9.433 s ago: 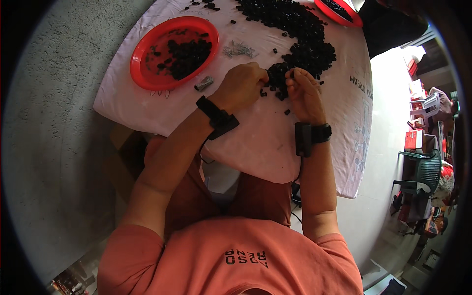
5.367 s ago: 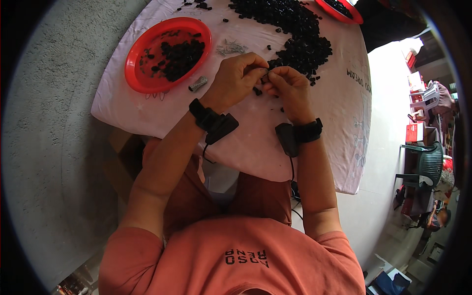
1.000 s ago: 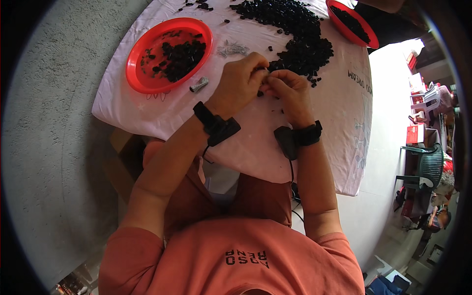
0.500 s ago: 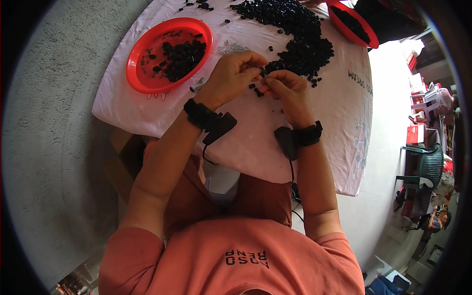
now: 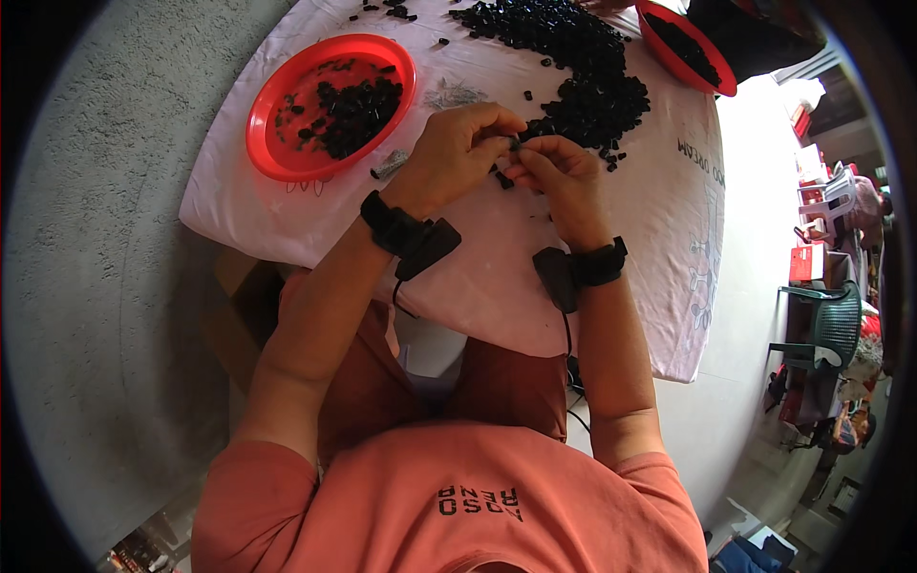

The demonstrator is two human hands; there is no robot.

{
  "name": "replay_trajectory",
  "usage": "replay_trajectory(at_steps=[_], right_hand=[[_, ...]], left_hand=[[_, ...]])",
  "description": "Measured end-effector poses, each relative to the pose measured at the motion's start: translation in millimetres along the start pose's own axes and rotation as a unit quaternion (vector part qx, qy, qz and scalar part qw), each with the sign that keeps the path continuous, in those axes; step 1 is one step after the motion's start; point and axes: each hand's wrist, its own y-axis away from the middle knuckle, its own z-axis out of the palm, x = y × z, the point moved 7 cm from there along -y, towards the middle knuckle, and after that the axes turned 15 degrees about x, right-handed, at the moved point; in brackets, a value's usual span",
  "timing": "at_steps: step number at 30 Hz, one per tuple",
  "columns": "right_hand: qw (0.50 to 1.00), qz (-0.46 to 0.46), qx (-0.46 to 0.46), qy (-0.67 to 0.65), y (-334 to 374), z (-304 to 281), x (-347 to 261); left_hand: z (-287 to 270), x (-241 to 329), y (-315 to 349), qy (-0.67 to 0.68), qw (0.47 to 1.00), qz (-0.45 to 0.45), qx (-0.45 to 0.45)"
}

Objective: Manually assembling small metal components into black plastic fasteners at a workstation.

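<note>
My left hand [image 5: 460, 153] and my right hand [image 5: 564, 177] meet above the cloth-covered table, fingertips pinched together. Between them is a small black plastic piece [image 5: 514, 142], mostly covered by the fingers, so its exact kind cannot be made out. Just beyond my hands spreads a large heap of small black plastic pieces [image 5: 583, 91]. A few loose black pieces [image 5: 505, 180] lie on the cloth beneath my fingertips. By my left hand are a scatter of thin silvery pieces [image 5: 453, 94] and a small greyish bundle [image 5: 389, 164].
A red round basin [image 5: 263, 143] with black pieces in it stands at the left. Another red basin [image 5: 664, 59] is at the far right, beside a person in dark clothing [image 5: 750, 43]. The pink tablecloth [image 5: 650, 286] hangs over the near edge. A green chair [image 5: 833, 320] stands farther right.
My hands stay nearly in place, with the left fingers shifting slightly right over the small black piece. The basins and the heap look the same.
</note>
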Motion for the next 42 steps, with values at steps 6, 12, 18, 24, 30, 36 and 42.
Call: replay_trajectory(at_steps=[6, 12, 18, 24, 30, 36, 42], right_hand=[[1.000, 0.000, 0.003, -0.009, 0.3, 0.9, -2.4], [1.000, 0.003, 0.004, -0.015, 0.6, 0.9, -0.5], [1.000, -0.005, 0.002, -0.019, 1.6, 1.9, -2.1], [0.999, -0.032, 0.002, 0.010, 0.9, 3.1, -2.5], [0.998, -0.058, -0.014, -0.001, 3.1, 6.5, -3.5], [0.998, -0.067, -0.010, -0.006, 3.8, 6.8, -3.8], [0.998, -0.057, 0.019, -0.022, 5.1, 4.0, -4.5]], left_hand=[[0.4, -3.1, -0.3, 0.022, 1.000, -0.011, 0.000], [0.2, -1.8, 0.0, 0.017, 1.000, -0.011, 0.002], [-0.7, -2.8, -0.6, 0.001, 1.000, -0.007, 0.003], [-0.5, -5.1, -1.7, -0.005, 1.000, -0.016, -0.006], [-0.4, -9.6, -1.8, 0.012, 1.000, -0.020, -0.011], [-0.4, -3.1, -1.0, -0.007, 1.000, -0.011, -0.003], [0.0, 6.8, -0.1, -0.027, 1.000, 0.000, 0.010]])
